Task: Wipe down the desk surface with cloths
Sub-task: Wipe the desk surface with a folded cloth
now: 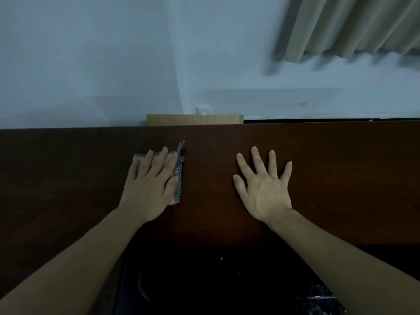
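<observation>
Dark brown wooden desk surface (318, 178), smooth with a faint grain, is seen spanning the whole width, its far edge straight against a pale blue-grey painted wall (91, 64). A light tan wooden block (194, 119) with a flat rectangular face is seen just behind the far edge near the middle, and a small white square wall plate (203, 110) is set just above it. Beige pleated curtain (354, 26), blurred, is hung at far right. Something dark is seen below the near desk edge, too dim to identify.

The left hand (148, 185) is laid flat, palm down, fingers straight and close together, pressed on a small folded grey-and-white woven cloth (178, 176). The cloth is rectangular, finely speckled in texture, lying on the desk left of centre; its right strip and one far corner are left showing beside the fingers.

The right hand (264, 185) is spread flat on the bare wood right of centre, fingers straight and splayed, nothing grasped. The two hands are kept well apart. Both forearms are bare.
</observation>
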The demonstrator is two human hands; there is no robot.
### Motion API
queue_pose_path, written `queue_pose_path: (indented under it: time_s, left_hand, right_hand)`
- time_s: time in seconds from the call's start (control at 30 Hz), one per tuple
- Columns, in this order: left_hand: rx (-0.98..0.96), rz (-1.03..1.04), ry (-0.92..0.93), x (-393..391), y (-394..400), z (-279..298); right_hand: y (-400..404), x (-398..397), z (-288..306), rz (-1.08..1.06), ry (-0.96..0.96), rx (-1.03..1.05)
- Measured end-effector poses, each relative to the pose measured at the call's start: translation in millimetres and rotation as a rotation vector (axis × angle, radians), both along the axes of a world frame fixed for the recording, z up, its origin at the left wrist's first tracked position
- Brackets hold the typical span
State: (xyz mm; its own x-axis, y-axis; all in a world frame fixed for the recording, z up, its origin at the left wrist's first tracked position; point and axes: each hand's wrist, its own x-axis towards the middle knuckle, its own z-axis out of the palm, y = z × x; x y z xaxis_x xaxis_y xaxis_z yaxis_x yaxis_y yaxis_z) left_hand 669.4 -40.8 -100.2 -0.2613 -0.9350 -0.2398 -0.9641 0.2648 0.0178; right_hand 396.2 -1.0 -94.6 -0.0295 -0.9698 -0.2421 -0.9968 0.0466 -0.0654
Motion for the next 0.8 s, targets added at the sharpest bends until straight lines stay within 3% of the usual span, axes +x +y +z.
queue_pose_path:
  time_s: [0.2,0.37,0.5,0.63,0.8]
  left_hand:
    - [0.021,-0.281,-0.005,18,66,10]
    - [0.061,-0.411,0.03,70,99,10]
    - [0.055,-0.292,0.02,81,58,10]
    - [-0.023,-0.082,0.039,76,-20,3]
    - [-0.033,0.007,0.072,59,-90,-4]
  right_hand:
    - [-2,10,9,0.004,0.112,-0.043]
    - [-3,74,17,0.066,-0.075,-0.06]
    - [-9,119,11,0.028,-0.184,0.046]
    - [-5,129,-1,0.034,-0.093,-0.001]
    - [-6,132,-5,0.025,-0.049,-0.012]
